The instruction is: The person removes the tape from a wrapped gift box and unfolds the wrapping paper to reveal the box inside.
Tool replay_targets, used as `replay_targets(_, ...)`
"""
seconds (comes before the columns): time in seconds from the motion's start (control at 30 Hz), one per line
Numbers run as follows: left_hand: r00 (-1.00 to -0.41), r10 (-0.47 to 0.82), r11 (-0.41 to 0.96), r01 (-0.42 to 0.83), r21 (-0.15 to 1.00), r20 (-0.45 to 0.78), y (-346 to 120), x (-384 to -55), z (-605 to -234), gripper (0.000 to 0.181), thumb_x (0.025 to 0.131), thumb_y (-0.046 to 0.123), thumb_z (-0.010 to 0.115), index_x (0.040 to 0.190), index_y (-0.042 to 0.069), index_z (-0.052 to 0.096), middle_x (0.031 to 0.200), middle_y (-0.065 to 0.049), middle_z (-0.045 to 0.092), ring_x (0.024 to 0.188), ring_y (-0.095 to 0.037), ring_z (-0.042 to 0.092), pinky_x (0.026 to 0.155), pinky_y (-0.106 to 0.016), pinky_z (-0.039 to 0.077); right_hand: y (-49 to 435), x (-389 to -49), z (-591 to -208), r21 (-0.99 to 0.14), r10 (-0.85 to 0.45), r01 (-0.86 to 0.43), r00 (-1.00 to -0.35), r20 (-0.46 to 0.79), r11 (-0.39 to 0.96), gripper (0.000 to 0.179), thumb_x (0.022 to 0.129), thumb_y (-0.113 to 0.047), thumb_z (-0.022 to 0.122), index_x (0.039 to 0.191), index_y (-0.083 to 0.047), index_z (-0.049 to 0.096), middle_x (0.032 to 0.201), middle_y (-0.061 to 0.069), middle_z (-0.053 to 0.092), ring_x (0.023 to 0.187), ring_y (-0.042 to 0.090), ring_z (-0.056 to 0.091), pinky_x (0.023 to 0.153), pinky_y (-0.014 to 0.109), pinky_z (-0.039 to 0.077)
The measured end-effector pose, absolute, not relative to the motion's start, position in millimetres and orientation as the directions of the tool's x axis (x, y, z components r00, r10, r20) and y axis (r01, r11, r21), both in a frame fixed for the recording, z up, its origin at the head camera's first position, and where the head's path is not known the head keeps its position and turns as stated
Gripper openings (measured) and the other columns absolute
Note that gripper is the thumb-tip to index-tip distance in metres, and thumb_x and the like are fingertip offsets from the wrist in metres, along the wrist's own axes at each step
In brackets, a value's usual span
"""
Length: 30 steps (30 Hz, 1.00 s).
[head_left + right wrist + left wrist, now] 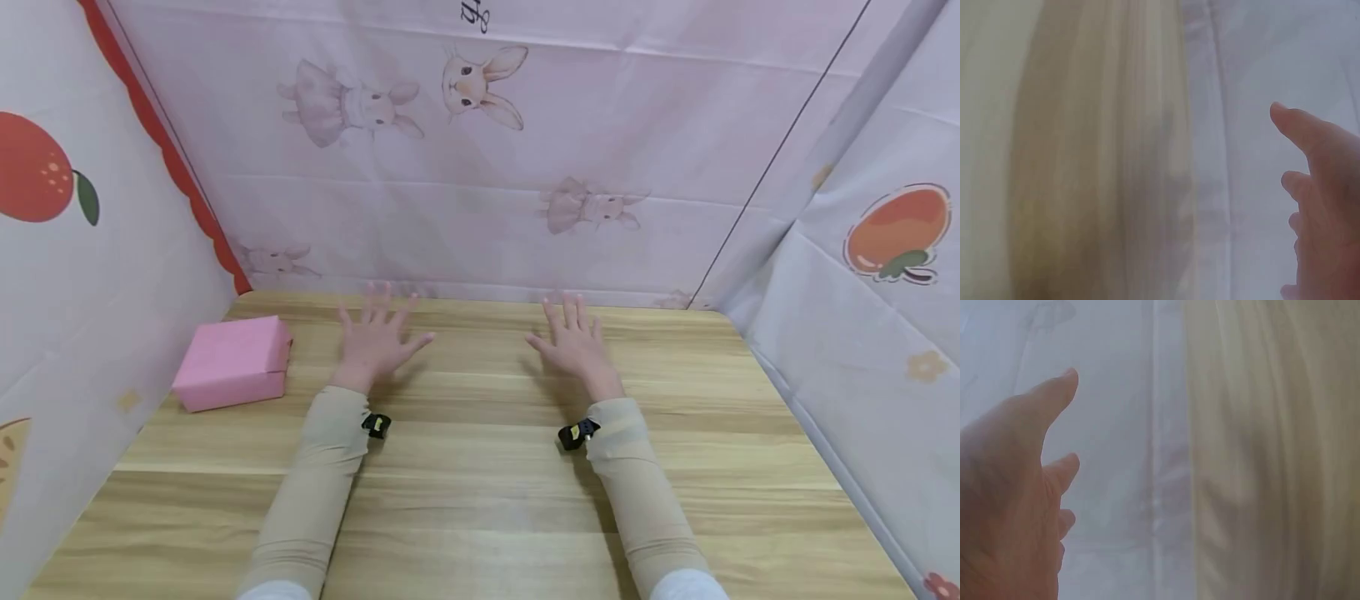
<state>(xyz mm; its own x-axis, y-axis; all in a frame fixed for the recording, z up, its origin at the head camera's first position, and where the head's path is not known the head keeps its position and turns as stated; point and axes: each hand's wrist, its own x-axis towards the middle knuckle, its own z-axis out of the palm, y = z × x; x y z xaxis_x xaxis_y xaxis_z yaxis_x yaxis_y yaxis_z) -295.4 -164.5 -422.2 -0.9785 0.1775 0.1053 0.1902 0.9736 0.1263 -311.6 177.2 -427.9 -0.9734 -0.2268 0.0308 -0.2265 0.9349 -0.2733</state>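
Both hands are stretched forward over the far part of the wooden table [480,467], palms down in the head view. The left hand [372,343] has its fingers spread, thumb pointing inward, and holds nothing. Opposite it, the right hand [576,343] spreads its fingers the same way, also holding nothing. Each wrist view shows its hand, the left hand [1010,487] and the right hand [1332,206], with shadows falling on the tabletop. A pink box [231,363] sits at the table's left side, nearest to the left hand and apart from it.
A pink curtain [450,217] printed with rabbits hangs behind the table's far edge. White fruit-printed cloth stands at the left [112,275] and at the right [862,333]. Black wrist cameras are strapped over beige sleeves [315,483].
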Motion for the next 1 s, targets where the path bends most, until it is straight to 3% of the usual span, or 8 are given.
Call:
replay_targets(0.23, -0.973, 0.201, 0.977, 0.208, 0.050, 0.113, -184.1, -283.4, -405.6, 0.083, 0.089, 0.078, 0.031, 0.156, 0.037, 0.003, 0.164, -0.006, -0.012, 0.150, -0.032, -0.019, 0.110, -0.076, -0.009, 159.8, -307.5, -424.5, -0.297, -0.263, -0.263, -0.964, 0.040, 0.918, 0.082, 0.094, -0.069, 0.035, 0.156, -0.032, -0.004, 0.162, 0.003, -0.022, 0.149, 0.030, -0.022, 0.118, 0.063, -0.007)
replay_targets(0.43, -0.968, 0.211, 0.977, 0.214, 0.011, 0.135, -209.5, -264.2, -393.0, 0.082, 0.089, 0.074, 0.040, 0.156, 0.037, 0.011, 0.166, -0.008, -0.004, 0.152, -0.034, -0.011, 0.110, -0.074, -0.014, 135.8, -304.2, -420.3, -0.305, -0.308, -0.315, -0.949, 0.072, 0.899, 0.081, 0.095, -0.065, 0.040, 0.157, -0.031, -0.001, 0.162, 0.002, -0.022, 0.151, 0.030, -0.017, 0.120, 0.063, -0.002)
replay_targets(0.57, -0.969, 0.205, 0.979, 0.206, -0.009, 0.135, -227.9, -251.9, -386.9, 0.083, 0.088, 0.078, 0.036, 0.156, 0.036, 0.014, 0.165, -0.012, 0.005, 0.152, -0.037, -0.006, 0.109, -0.073, -0.016, 118.0, -302.1, -417.7, -0.306, -0.345, -0.350, -0.936, 0.074, 0.885, 0.083, 0.094, -0.066, 0.040, 0.157, -0.030, 0.000, 0.163, 0.003, -0.020, 0.152, 0.031, -0.013, 0.120, 0.061, -0.002)
replay_targets(0.77, -0.974, 0.182, 0.983, 0.182, -0.008, 0.132, -258.6, -233.1, -384.6, 0.084, 0.088, 0.075, 0.040, 0.156, 0.036, 0.011, 0.165, -0.013, 0.001, 0.151, -0.037, -0.011, 0.106, -0.071, -0.023, 90.3, -299.4, -418.6, -0.282, -0.410, -0.416, -0.908, 0.085, 0.865, 0.083, 0.094, -0.069, 0.037, 0.157, -0.029, 0.000, 0.164, 0.007, -0.016, 0.153, 0.032, -0.010, 0.121, 0.059, -0.001)
replay_targets(1.0, -0.976, 0.137, 0.989, 0.143, 0.027, 0.168, -294.8, -207.1, -388.7, 0.086, 0.088, 0.073, 0.044, 0.157, 0.031, 0.014, 0.165, -0.017, 0.001, 0.150, -0.034, -0.020, 0.105, -0.078, -0.013, 55.7, -294.1, -417.5, -0.278, -0.473, -0.478, -0.876, 0.091, 0.833, 0.084, 0.093, -0.069, 0.037, 0.158, -0.028, 0.002, 0.163, 0.006, -0.019, 0.151, 0.027, -0.018, 0.121, 0.056, -0.002)
